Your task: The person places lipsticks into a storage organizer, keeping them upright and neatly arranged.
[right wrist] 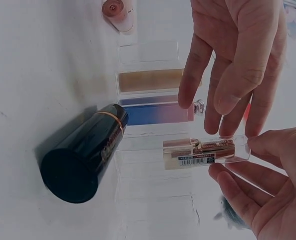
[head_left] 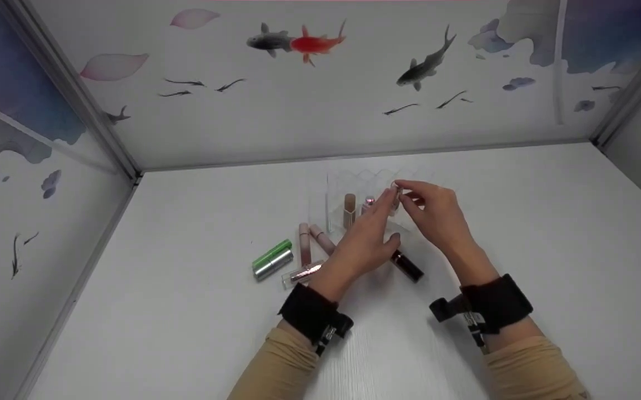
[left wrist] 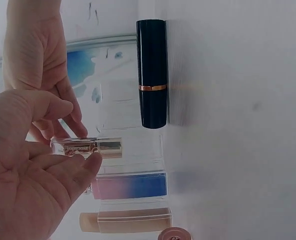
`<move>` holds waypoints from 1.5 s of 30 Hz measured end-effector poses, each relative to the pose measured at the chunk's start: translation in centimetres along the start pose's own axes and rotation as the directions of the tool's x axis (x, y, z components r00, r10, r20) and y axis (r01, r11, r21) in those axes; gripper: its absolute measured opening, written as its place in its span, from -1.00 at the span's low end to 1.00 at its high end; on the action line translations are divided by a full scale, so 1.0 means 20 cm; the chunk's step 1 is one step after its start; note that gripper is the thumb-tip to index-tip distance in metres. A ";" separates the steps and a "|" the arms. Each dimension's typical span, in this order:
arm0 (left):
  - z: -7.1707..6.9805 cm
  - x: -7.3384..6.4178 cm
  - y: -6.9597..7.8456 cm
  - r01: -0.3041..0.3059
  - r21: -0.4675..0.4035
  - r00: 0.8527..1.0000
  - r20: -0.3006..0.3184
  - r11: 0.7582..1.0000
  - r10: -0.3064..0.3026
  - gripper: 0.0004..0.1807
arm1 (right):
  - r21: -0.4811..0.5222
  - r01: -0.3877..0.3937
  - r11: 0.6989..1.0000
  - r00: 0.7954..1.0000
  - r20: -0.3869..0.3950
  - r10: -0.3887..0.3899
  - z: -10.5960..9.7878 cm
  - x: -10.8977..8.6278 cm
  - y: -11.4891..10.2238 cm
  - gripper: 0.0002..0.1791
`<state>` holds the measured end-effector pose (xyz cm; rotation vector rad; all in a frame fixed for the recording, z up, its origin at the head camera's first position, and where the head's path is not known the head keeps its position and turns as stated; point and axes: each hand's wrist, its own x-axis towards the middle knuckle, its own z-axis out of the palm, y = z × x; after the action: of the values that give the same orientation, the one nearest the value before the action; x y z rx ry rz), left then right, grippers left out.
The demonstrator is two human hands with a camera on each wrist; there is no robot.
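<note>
With thumb and fingers, my right hand (head_left: 437, 214) pinches the clear-capped end of a lipstick (right wrist: 202, 152), whose gold base and barcode label show in the right wrist view. That lipstick lies over a compartment of the clear lipstick holder (right wrist: 155, 202). My left hand (head_left: 362, 241) is beside it, fingers extended, with fingertips right at the lipstick in the left wrist view. Two tubes stand in the holder: a beige one (head_left: 349, 208) and a blue-to-pink one (right wrist: 160, 112) with a silvery knob. Part of the holder is hidden behind the hands in the head view.
A black lipstick (head_left: 407, 266) with a gold band lies in front of the holder. To the left lie a green tube (head_left: 272, 254), a silver tube (head_left: 274, 264), two pink tubes (head_left: 305, 244) and a clear-ended tube (head_left: 305, 272). Printed panels (head_left: 320, 111) wall the white table (head_left: 176, 311).
</note>
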<state>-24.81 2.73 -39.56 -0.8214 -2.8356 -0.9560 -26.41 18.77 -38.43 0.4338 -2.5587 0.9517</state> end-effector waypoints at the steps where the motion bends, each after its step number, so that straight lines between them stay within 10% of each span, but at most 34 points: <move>1: 0.00 0.00 0.00 0.004 0.009 1.000 0.004 1.000 -0.004 -0.15 | -0.003 -0.004 1.000 1.000 0.004 0.004 0.00 0.00 0.00 -0.65; 15: 0.01 0.02 0.08 0.084 0.063 0.995 0.047 0.994 -0.087 -0.20 | -0.003 -0.020 1.000 0.998 0.058 0.020 0.00 0.01 0.02 -0.67; 45: 0.03 0.01 0.03 0.055 0.103 0.995 0.079 0.993 -0.063 -0.22 | -0.038 -0.048 0.998 0.981 0.187 0.055 0.01 0.00 0.01 -0.64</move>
<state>-24.55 3.57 -39.61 -0.7879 -2.9651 -0.7960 -26.61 18.80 -38.74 0.4703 -2.7640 0.9241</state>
